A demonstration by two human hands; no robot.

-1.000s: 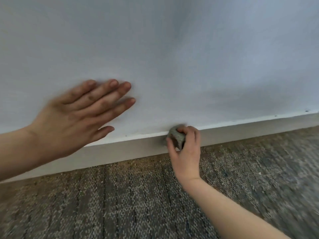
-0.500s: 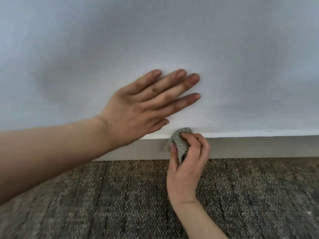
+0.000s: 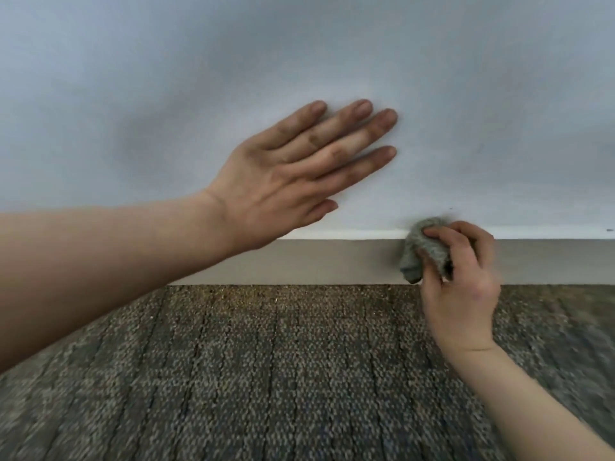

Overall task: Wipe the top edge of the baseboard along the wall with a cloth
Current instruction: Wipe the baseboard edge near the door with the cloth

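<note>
Cloth (image 3: 422, 251): small grey wad, bunched up; pressed to the top edge of the baseboard (image 3: 332, 261), right of centre in the view. Upper part covers the white ledge; lower part hangs over the beige face and ends short of the floor.
Right hand (image 3: 462, 287): grip closed round the cloth, fingers curled over its top and near side. Forearm enters from the lower right corner. Slight blur on hand and cloth.
Left hand (image 3: 283, 181): grip wide, holding nothing. Fingers straight, slightly spread, pointing up and right; palm faces the wall (image 3: 466, 78), above the baseboard and left of the cloth. Full contact with the wall: cannot tell. Forearm enters from the left edge and crosses in front of the baseboard.
Baseboard: runs level across the view; thin white top ledge, beige face below, meets the floor.
Wall: plain, pale grey-blue; small dark specks near the ledge at right.
Carpet (image 3: 266, 377): grey-brown loop pile, faint dark lines running toward the wall.
</note>
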